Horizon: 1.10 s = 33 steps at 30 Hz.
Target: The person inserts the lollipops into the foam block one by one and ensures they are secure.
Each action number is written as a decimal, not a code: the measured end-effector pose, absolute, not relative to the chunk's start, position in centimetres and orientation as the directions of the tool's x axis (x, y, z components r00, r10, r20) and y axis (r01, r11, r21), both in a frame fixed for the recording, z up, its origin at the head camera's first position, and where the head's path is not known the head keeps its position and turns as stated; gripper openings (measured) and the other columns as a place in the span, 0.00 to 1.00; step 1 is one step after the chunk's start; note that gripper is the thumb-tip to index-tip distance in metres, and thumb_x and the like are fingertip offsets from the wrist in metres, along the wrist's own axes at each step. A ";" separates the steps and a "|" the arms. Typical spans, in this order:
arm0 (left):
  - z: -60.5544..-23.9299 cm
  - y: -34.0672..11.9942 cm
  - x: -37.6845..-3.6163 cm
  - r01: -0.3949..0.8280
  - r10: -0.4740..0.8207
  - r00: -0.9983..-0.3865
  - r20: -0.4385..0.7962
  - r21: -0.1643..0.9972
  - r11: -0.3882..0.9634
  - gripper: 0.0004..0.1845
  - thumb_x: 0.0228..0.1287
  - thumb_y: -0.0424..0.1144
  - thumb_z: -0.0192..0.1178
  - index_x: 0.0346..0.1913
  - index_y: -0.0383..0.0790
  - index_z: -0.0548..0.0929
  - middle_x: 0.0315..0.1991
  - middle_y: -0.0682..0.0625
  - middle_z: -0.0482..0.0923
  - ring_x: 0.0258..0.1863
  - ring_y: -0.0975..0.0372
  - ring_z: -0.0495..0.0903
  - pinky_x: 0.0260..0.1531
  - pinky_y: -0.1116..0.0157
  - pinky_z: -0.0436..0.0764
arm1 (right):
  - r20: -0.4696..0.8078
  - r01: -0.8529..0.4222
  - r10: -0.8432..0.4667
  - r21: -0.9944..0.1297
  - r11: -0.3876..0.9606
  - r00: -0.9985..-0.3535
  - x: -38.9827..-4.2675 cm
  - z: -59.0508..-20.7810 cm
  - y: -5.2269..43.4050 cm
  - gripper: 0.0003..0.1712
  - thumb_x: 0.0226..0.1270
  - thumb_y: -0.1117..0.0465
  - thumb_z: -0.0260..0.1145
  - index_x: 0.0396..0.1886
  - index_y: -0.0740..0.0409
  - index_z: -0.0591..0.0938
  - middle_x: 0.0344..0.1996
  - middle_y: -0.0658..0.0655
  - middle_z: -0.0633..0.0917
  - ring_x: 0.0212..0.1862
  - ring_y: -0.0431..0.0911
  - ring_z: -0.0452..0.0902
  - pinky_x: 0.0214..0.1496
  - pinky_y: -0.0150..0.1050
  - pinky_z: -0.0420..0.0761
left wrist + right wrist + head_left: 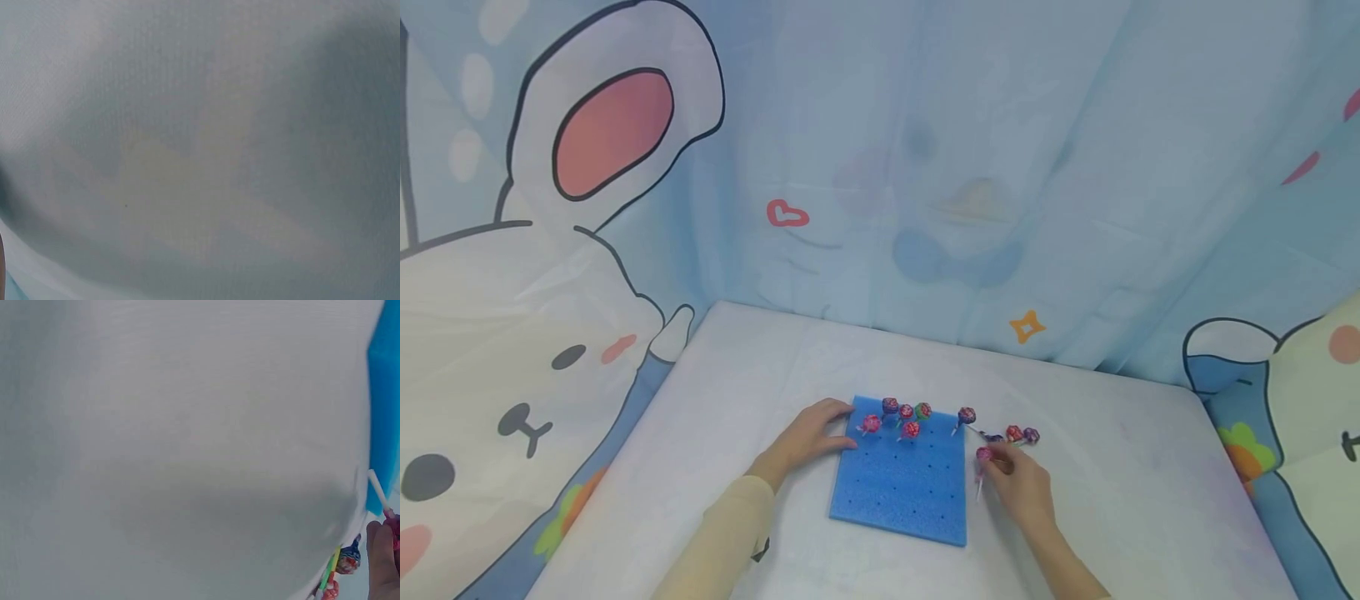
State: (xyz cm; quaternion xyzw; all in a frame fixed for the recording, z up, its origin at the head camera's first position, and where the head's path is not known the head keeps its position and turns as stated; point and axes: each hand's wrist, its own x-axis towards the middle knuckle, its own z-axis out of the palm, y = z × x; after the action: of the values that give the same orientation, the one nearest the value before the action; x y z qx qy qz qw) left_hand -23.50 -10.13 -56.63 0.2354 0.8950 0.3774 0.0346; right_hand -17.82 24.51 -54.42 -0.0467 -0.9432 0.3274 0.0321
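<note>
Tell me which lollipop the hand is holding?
The pink lollipop just off the blue foam board's right edge: the right hand pinches it. The other loose ones lie untouched on the table behind; the rest stand in the board.

A square blue foam board [898,487] lies flat on the surface, dotted with rows of small holes. Five wrapped lollipops [910,429] stand upright in holes along its 12 o'clock edge. At the board's 3 o'clock side, a pink-wrapped lollipop [984,455] on a white stick is pinched upright just off the board's edge. More loose lollipops [1015,433] lie on the surface toward 2 o'clock.
</note>
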 end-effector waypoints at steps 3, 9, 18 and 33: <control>-56.6 -10.2 -23.5 0.400 0.448 -0.886 0.122 0.690 0.604 0.33 0.59 0.49 0.69 0.64 0.37 0.75 0.61 0.44 0.75 0.65 0.52 0.70 0.67 0.53 0.68 | 0.083 0.048 0.127 -0.623 0.780 -0.988 -18.3 -55.1 24.9 0.17 0.66 0.62 0.68 0.53 0.63 0.81 0.44 0.64 0.86 0.45 0.56 0.84 0.45 0.46 0.86; -56.5 -10.2 -23.4 0.389 0.447 -0.889 0.103 0.686 0.614 0.33 0.60 0.50 0.69 0.64 0.38 0.75 0.61 0.44 0.75 0.65 0.52 0.70 0.67 0.54 0.68 | 0.216 -0.043 0.124 -0.635 0.771 -0.968 -20.1 -59.2 26.7 0.18 0.64 0.57 0.70 0.52 0.54 0.81 0.45 0.58 0.85 0.45 0.52 0.85 0.41 0.36 0.86; -56.7 -10.1 -23.5 0.382 0.443 -0.891 0.098 0.690 0.615 0.33 0.60 0.50 0.69 0.65 0.39 0.75 0.62 0.45 0.75 0.65 0.53 0.70 0.67 0.54 0.68 | 0.186 -0.042 0.171 -0.785 0.618 -0.968 -18.8 -55.3 23.8 0.16 0.66 0.58 0.68 0.52 0.55 0.80 0.46 0.58 0.84 0.48 0.51 0.84 0.39 0.35 0.86; -56.7 -10.1 -23.4 0.382 0.441 -0.891 0.103 0.694 0.610 0.32 0.60 0.50 0.68 0.65 0.39 0.75 0.62 0.45 0.75 0.65 0.52 0.70 0.67 0.54 0.68 | 0.104 -0.011 0.190 -0.901 0.435 -0.976 -17.9 -52.8 20.8 0.16 0.67 0.65 0.67 0.53 0.60 0.78 0.49 0.62 0.84 0.51 0.53 0.83 0.47 0.31 0.83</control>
State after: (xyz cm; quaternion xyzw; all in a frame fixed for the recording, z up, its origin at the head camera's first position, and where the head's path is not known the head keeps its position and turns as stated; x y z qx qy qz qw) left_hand -23.37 -10.11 -56.68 0.2296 0.8964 0.3771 0.0393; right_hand -17.93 20.85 -52.76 -0.0532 -0.8416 0.5290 0.0950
